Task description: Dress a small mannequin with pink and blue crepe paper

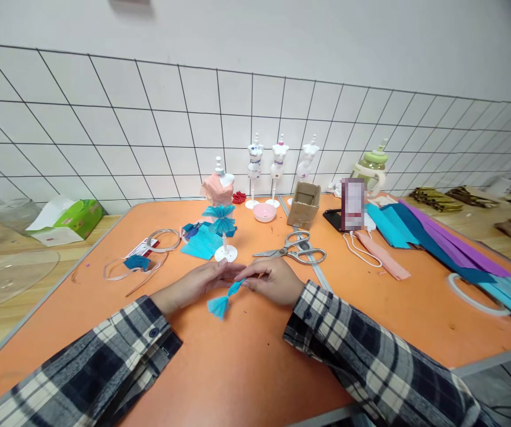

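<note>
A blue crepe paper piece [218, 306], twisted in its middle and fanned at its lower end, hangs from the fingertips of my right hand [273, 281], which pinch its upper end. My left hand [202, 281] lies beside it, palm turned inward, its fingers partly hidden behind the paper and my right hand; whether it grips anything is unclear. Just beyond my hands stands a small dress form [218, 188] with a peach paper top and a blue ruffle [219, 219]. Flat blue paper [200, 242] lies left of its white base [226, 254].
Scissors [297, 252] lie right of the dress form. Behind are a pink bowl [264, 212], a cardboard box [304, 205] and three small white dress forms. Tape rolls [164, 239] sit left; a phone [352, 204], bottle [373, 168] and coloured paper strips [455, 243] are right.
</note>
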Action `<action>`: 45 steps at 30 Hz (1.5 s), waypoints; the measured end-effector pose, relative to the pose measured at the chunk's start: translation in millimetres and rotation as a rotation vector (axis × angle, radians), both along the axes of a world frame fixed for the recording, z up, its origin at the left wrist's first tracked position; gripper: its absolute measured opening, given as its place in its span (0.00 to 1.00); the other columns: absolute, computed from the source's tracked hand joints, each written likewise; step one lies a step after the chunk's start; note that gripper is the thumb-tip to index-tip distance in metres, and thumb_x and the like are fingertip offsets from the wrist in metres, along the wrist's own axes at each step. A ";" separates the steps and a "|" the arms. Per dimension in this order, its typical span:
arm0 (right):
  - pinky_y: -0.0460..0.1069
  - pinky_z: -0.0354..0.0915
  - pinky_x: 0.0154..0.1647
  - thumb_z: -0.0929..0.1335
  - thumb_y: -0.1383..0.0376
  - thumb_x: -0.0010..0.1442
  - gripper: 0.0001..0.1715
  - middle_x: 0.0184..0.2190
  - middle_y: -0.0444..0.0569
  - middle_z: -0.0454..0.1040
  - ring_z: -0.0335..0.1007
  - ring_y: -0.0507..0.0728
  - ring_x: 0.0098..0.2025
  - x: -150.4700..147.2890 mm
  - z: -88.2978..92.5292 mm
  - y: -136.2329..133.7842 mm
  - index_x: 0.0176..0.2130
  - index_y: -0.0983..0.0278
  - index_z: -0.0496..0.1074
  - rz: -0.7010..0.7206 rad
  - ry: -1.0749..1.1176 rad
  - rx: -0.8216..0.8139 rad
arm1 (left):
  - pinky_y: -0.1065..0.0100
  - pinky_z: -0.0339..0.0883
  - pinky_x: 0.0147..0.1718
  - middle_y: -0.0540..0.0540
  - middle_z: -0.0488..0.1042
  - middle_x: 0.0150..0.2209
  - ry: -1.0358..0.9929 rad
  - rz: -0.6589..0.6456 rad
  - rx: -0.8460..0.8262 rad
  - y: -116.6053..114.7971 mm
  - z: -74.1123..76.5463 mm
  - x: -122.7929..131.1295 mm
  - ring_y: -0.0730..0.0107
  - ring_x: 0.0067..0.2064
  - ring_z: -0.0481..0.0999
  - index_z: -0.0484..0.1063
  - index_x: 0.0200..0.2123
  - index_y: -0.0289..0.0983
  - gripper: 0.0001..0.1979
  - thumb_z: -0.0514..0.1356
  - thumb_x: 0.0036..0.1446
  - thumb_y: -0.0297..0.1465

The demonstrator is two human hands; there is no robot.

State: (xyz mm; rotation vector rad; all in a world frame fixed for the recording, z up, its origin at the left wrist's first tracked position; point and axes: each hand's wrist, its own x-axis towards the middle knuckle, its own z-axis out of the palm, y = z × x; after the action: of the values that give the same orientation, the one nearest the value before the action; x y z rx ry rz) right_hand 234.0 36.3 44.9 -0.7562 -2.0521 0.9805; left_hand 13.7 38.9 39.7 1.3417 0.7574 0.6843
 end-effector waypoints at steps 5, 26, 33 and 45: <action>0.47 0.64 0.34 0.71 0.67 0.56 0.09 0.29 0.47 0.77 0.69 0.52 0.30 -1.5 -1.0 0.4 0.38 0.62 0.81 -0.043 -0.039 -0.061 | 0.62 0.70 0.39 0.38 0.78 0.43 0.118 -0.094 0.074 -6.7 2.3 0.9 0.57 0.41 0.77 0.79 0.41 0.38 0.30 0.52 0.59 0.57; 0.59 0.55 0.63 0.63 0.78 0.51 0.50 0.64 0.59 0.62 0.59 0.66 0.63 114.9 -16.3 67.6 0.70 0.68 0.48 -0.454 -0.775 0.150 | 0.66 0.66 0.34 0.42 0.75 0.39 0.144 0.083 -0.001 -13.6 -2.0 10.7 0.65 0.36 0.71 0.68 0.29 0.37 0.26 0.50 0.62 0.55; 0.62 0.57 0.56 0.68 0.67 0.51 0.48 0.51 0.59 0.72 0.66 0.69 0.54 110.7 4.6 53.8 0.68 0.60 0.54 -0.344 -1.000 0.099 | 0.65 0.66 0.35 0.44 0.75 0.36 0.187 0.176 -0.007 -14.8 4.9 13.8 0.65 0.34 0.71 0.71 0.27 0.37 0.25 0.57 0.57 0.54; 0.53 0.59 0.50 0.71 0.65 0.52 0.27 0.49 0.53 0.72 0.67 0.62 0.51 99.1 12.4 41.9 0.52 0.62 0.66 -0.287 -0.812 0.037 | 0.66 0.64 0.44 0.46 0.73 0.35 -0.259 0.375 0.019 -8.7 -15.6 9.2 0.63 0.43 0.71 0.74 0.32 0.38 0.15 0.58 0.63 0.43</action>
State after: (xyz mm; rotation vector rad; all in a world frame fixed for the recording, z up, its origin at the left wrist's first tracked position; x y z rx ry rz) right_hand 333.2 78.1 57.3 -1.5642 -2.5010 0.4972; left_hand 22.9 30.1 24.2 1.1080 0.7991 1.1417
